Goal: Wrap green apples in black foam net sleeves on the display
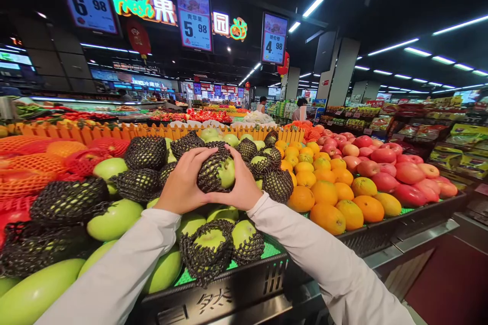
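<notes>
Both my hands are wrapped round one green apple (226, 172) in a black foam net, over the green apple heap. My left hand (185, 180) covers its left side and my right hand (244, 180) its right, with the thumbs meeting below. Bare green skin shows on the apple's right part; its back is hidden. Just below my hands sit two more netted green apples (208, 246) near the front of the black crate (213, 297). Bare green apples (114, 218) and netted ones (70, 198) lie to the left.
Oranges (324, 193) are piled to the right, with red apples (407, 172) beyond them. Fruit in red nets (34, 167) lies at far left. An orange picket fence (95, 132) runs behind. Price screens (193, 19) hang overhead. Two people stand in the distance.
</notes>
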The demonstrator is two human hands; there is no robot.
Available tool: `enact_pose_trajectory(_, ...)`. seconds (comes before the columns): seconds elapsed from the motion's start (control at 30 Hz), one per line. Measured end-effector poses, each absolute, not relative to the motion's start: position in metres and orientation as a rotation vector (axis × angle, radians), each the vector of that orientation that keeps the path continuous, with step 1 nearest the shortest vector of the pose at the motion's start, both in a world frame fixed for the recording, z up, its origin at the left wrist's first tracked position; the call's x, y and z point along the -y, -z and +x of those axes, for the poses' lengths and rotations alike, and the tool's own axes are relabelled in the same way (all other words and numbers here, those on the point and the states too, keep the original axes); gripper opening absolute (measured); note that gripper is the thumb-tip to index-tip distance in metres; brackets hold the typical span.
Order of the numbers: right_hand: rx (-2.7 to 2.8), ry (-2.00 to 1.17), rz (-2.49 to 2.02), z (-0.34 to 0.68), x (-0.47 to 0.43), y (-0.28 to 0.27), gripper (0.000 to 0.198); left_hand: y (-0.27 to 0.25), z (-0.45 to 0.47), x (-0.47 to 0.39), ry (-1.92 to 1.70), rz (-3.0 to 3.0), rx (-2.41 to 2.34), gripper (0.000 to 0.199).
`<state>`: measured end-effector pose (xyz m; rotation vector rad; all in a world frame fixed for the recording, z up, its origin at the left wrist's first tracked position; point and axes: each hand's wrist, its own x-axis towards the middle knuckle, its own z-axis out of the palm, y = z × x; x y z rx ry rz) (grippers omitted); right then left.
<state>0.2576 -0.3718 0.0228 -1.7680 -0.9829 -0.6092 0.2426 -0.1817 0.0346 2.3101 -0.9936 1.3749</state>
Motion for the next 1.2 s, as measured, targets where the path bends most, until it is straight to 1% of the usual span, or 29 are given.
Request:
enact_pose_trajectory(0.03,0.959,0.632,-1.789,0.258,0.371,-0.022,0.117,-0.034,0.243,0.182,-1.328,2.310,1.011,0.077)
enact_pose_trajectory(0.07,0.926,0.657,-1.808,0.258,0.370,-0.021,0.114,-0.033,0.244,0.183,-1.269,2.314,1.023,0.077)
enact_pose_trajectory(0.13,0.862,0.700,-1.839,0.261,0.369,-0.023,0.102,-0.031,0.246,0.186,-1.147,2.324,1.024,0.081)
enact_pose_trajectory(0.23,0.812,0.763,-1.881,0.263,0.379,-0.036,0.080,-0.030,0.251,0.187,-1.048,2.368,0.929,0.094)
enact_pose_trajectory(0.33,0.779,0.891,-1.918,0.257,0.404,-0.058,0.071,-0.030,0.260,0.181,-0.900,2.540,0.738,0.095)
enact_pose_trajectory(0.43,0.658,0.996,-2.052,0.237,0.438,-0.069,0.072,-0.031,0.267,0.174,-0.716,2.640,0.653,0.093)
enact_pose_trajectory(0.5,0.579,0.968,-2.199,0.220,0.462,-0.062,0.072,-0.033,0.267,0.173,-0.664,2.648,0.652,0.094)
enact_pose_trajectory(0.6,0.566,0.868,-2.427,0.198,0.495,-0.028,0.068,-0.036,0.265,0.175,-0.618,2.662,0.633,0.094)
enact_pose_trajectory(0.67,0.614,0.830,-2.547,0.189,0.511,-0.001,0.071,-0.037,0.263,0.176,-0.603,2.676,0.627,0.095)
enact_pose_trajectory(0.73,0.722,0.681,-2.675,0.187,0.521,0.022,0.074,-0.037,0.262,0.177,-0.601,2.691,0.628,0.096)
enact_pose_trajectory(0.83,0.797,0.485,-2.756,0.189,0.527,0.042,0.079,-0.036,0.263,0.177,-0.611,2.696,0.640,0.097)
enact_pose_trajectory(0.93,0.799,0.387,-2.772,0.193,0.528,0.046,0.081,-0.035,0.264,0.177,-0.623,2.676,0.656,0.097)
enact_pose_trajectory(1.1,0.780,0.364,-2.822,0.198,0.531,0.046,0.082,-0.033,0.267,0.176,-0.653,2.637,0.664,0.096)
enact_pose_trajectory(1.2,0.759,0.501,-2.820,0.200,0.527,0.049,0.074,-0.031,0.270,0.175,-0.670,2.617,0.682,0.096)
